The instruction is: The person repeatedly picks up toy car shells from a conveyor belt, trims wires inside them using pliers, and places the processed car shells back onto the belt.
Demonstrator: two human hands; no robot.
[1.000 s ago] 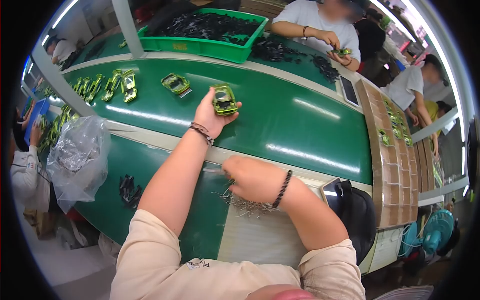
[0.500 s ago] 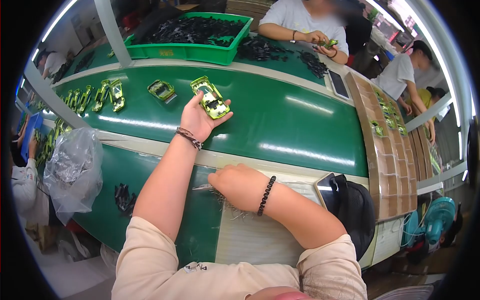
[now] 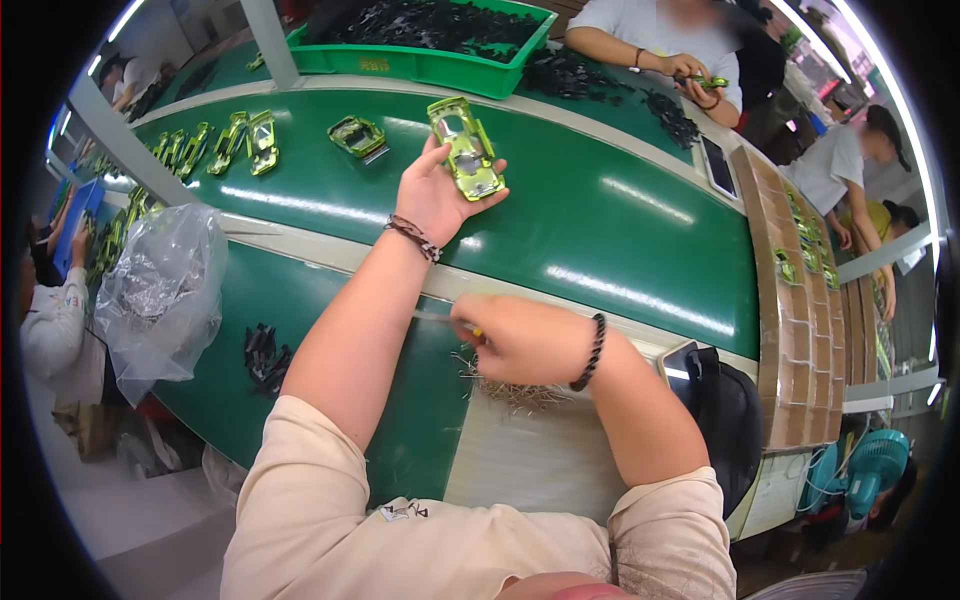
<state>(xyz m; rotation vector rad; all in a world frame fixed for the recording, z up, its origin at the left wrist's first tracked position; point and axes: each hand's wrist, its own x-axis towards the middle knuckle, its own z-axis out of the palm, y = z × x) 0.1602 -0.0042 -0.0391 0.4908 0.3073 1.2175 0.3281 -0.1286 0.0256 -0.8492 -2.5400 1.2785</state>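
A yellow-green toy car body (image 3: 466, 150) lies in my left hand (image 3: 437, 195), held up over the green work surface (image 3: 560, 210). My fingers and thumb are round its lower part. Nearer my body, my right hand (image 3: 525, 338) is closed round a tool with a yellow part and a thin metal end (image 3: 432, 316) that points left. Its details are smeared. Under that hand lies a pile of thin metal pieces (image 3: 520, 396). Another green car body (image 3: 357, 137) sits on the surface to the left of the held one.
A green tray (image 3: 400, 66) of black parts stands at the back. Several car bodies (image 3: 262, 142) line the left. A clear plastic bag (image 3: 160, 300), black parts (image 3: 264, 358), a black bag (image 3: 728, 420) and a divided cardboard box (image 3: 800, 350) surround me. A co-worker (image 3: 655, 40) handles a green piece.
The car body in my left hand has turned and now shows more of its length than at first. My right hand still holds the tool; the whole view has shifted.
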